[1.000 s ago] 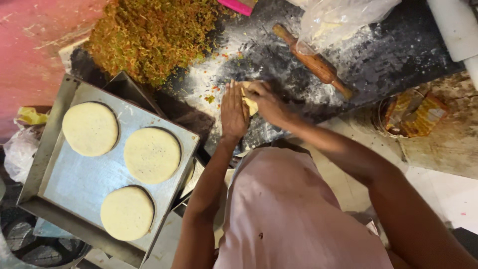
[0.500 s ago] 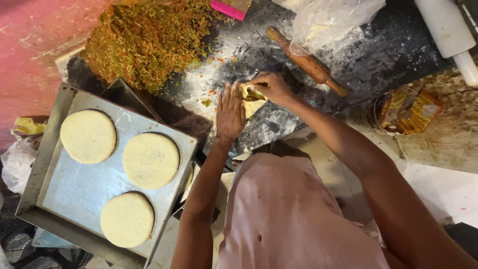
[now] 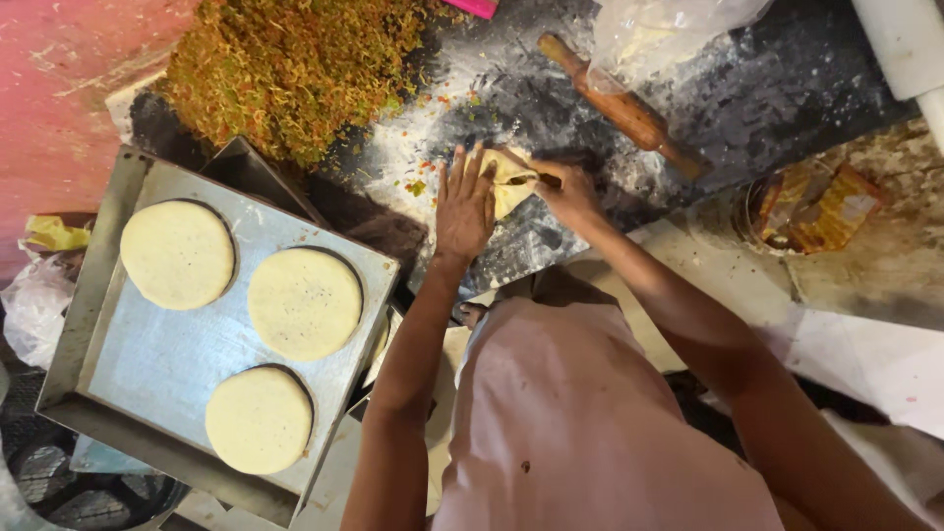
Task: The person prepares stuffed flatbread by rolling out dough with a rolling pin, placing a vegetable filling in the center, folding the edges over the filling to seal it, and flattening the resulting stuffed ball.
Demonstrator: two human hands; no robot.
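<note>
My left hand (image 3: pixel 464 205) and my right hand (image 3: pixel 568 193) meet over a small pale piece of dough (image 3: pixel 508 183) on the floury dark counter (image 3: pixel 787 88). The left palm stands flat against the dough's left side with fingers straight. My right fingers pinch its right edge and fold it up. A large heap of shredded orange-green filling (image 3: pixel 285 64) lies just left of and beyond the hands. A wooden rolling pin (image 3: pixel 621 106) lies right of the dough. Three flat round dough discs (image 3: pixel 303 303) rest on a metal tray (image 3: pixel 162 369) at the left.
A clear plastic bag (image 3: pixel 669 29) sits behind the rolling pin. A round tin holding a yellow packet (image 3: pixel 811 208) stands at the right. A white pipe (image 3: pixel 910 49) crosses the top right corner. A pink wall (image 3: pixel 59 88) and crumpled plastic (image 3: pixel 34 305) lie at the left.
My right hand has drawn the dough's edge up and folded it. The left hand has stayed pressed against the dough. The view has shifted slightly.
</note>
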